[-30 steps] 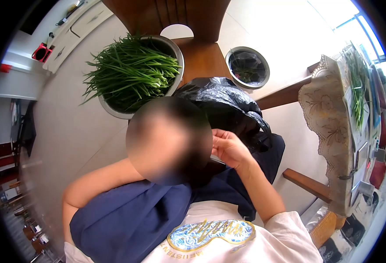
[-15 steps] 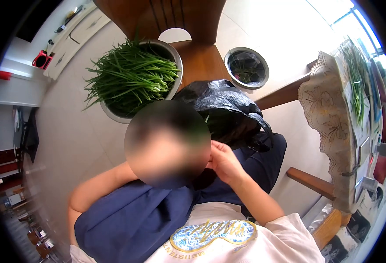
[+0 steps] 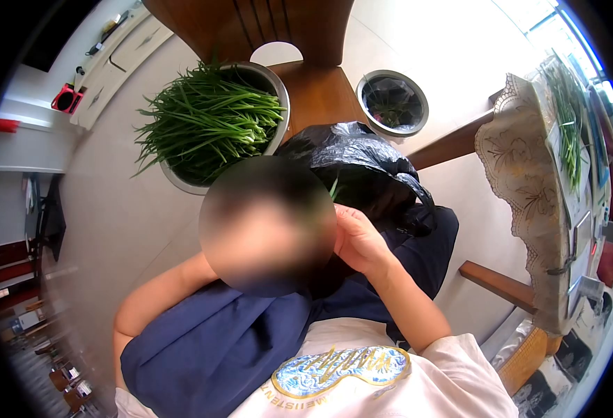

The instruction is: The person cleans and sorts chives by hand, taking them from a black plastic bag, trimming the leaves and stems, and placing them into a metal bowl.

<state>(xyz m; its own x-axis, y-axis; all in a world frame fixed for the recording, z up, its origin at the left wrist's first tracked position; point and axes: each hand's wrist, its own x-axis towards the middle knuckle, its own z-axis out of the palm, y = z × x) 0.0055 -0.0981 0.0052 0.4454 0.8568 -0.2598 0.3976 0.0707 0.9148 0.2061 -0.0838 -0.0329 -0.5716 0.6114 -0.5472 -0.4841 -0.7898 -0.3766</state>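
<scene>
A round blurred patch covers my left hand; only the left forearm (image 3: 163,289) shows, reaching into it. At the patch's right edge, my right hand (image 3: 362,240) has thumb and fingers pinched together, and what they hold is lost in the blur. A green leaf tip (image 3: 334,189) sticks up just above those fingers. Behind the hands lies a black plastic bag (image 3: 365,152), its dark mouth facing me. Long green chives (image 3: 209,118) are heaped in a metal basin (image 3: 283,97) at the far left, their pale ends pointing right.
The basin rests partly on a wooden chair seat (image 3: 324,90). A smaller metal bowl (image 3: 425,108) lined with dark plastic stands right of it. On the right, a table with a lace-edged cloth (image 3: 508,167) bears more long green stalks (image 3: 569,132). A wooden bar (image 3: 498,284) juts out below.
My right hand has risen slightly. The green leaf tip above it now shows more clearly. Basin, bag and bowl stay in place.
</scene>
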